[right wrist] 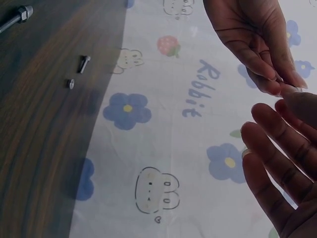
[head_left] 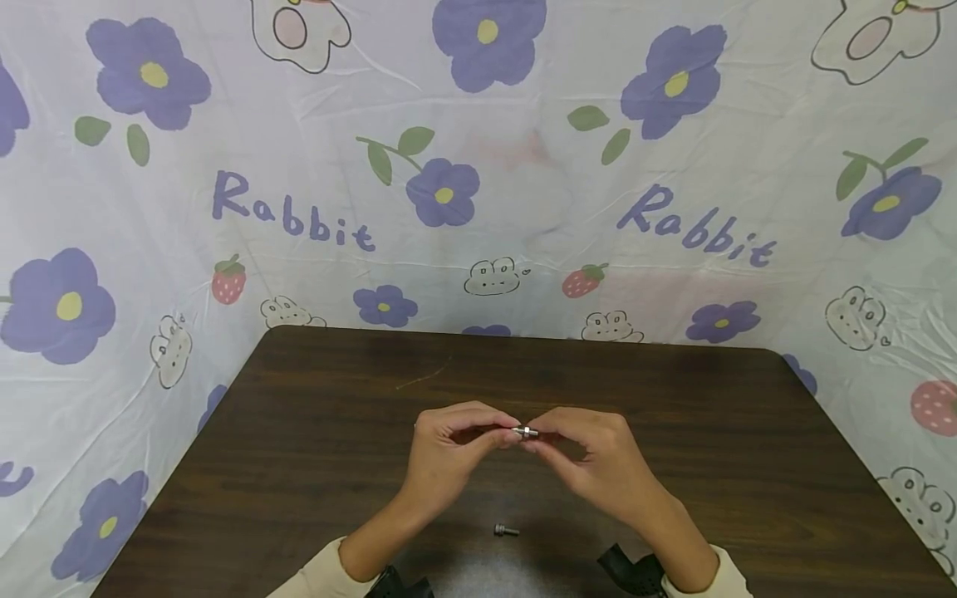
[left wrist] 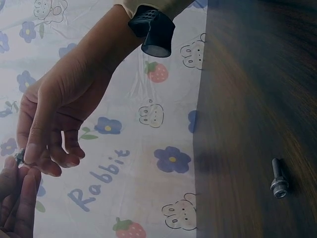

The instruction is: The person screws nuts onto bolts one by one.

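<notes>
Above the middle of the table, both hands meet at a small silver bolt (head_left: 527, 432) with a nut-like collar on it. My left hand (head_left: 452, 448) pinches its left end between thumb and fingers. On the other side my right hand (head_left: 598, 453) pinches its right end with thumb and forefinger; its other fingers are spread in the right wrist view. Fingertips cover both ends of the bolt. Below the hands a second bolt (head_left: 506, 530) lies on its side on the tabletop, a collar near its head showing in the left wrist view.
The dark wooden table (head_left: 314, 432) carries a small screw (right wrist: 84, 63), a small nut (right wrist: 71, 84) and a larger bolt (right wrist: 22, 15) in the right wrist view. A patterned cloth (head_left: 523, 208) hangs behind the table and along its sides. Black straps (head_left: 631, 571) sit at the wrists.
</notes>
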{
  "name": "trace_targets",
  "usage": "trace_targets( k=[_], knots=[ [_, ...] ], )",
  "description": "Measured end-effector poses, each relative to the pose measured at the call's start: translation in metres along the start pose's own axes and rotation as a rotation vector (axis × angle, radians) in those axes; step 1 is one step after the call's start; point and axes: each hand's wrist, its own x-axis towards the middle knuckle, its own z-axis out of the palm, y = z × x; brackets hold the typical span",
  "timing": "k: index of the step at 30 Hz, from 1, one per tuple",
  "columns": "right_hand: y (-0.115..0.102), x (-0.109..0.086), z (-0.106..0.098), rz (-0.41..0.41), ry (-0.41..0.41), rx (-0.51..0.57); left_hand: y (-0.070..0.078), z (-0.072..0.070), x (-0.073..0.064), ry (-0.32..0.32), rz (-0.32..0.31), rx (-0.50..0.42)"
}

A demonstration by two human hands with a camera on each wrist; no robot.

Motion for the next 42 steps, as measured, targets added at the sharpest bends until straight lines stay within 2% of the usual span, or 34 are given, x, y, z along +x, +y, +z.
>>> trace_targets(
  k=[7, 13, 24, 28, 35, 42],
  knots=[
    [-0.0003, 0.001, 0.0004, -0.05, 0.05, 0.009, -0.0006, 0.0, -0.0006, 0.001, -0.004, -0.006],
    [0.001, 0.0012, 0.0004, -0.076, 0.052, -0.004, -0.0013, 0.0003, -0.0015, -0.003, -0.001, -0.007],
    [-0.0002, 0.0002, -0.0003, -0.02, 0.011, -0.014, -0.0017, 0.0002, -0.0002, 0.003, 0.011, -0.01],
    [-0.0006, 0.0001, -0.0005, -0.016, 0.028, -0.03, -0.0014, 0.0002, -0.0001, 0.003, 0.009, -0.021],
    [-0.0003, 0.0033, -0.0008, -0.102, 0.07, -0.036, -0.0006, 0.0004, -0.0001, 0.004, 0.001, -0.014],
    [-0.0005, 0.0034, 0.0, -0.112, 0.088, -0.02, -0.0007, -0.0004, 0.0004, -0.02, 0.03, -0.044]
  ],
)
